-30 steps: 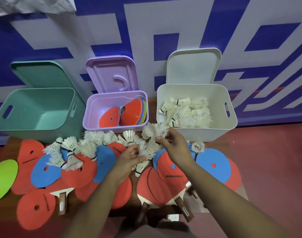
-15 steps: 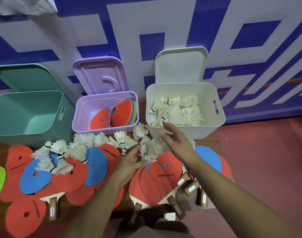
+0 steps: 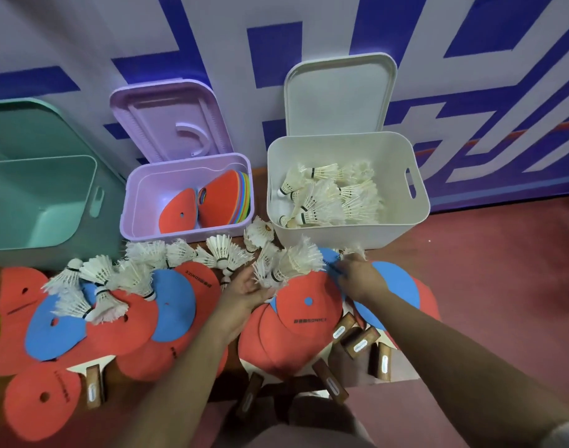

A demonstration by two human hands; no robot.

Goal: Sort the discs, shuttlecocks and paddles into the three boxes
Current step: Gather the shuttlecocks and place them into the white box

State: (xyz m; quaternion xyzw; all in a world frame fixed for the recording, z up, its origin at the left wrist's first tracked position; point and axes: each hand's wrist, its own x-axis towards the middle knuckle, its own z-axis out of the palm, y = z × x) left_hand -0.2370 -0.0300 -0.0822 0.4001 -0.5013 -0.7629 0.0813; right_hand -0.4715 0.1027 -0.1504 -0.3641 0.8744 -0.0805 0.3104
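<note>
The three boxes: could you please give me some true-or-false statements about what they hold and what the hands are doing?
1. The white box holds shuttlecocks. True.
2. The green box holds paddles. False: none shows inside it; the paddles lie in front of the boxes.
3. The purple box holds discs. True.
4. The purple lid is shut. False: the purple lid stands open.
5. The left hand is empty. False: the left hand holds a shuttlecock bunch.
</note>
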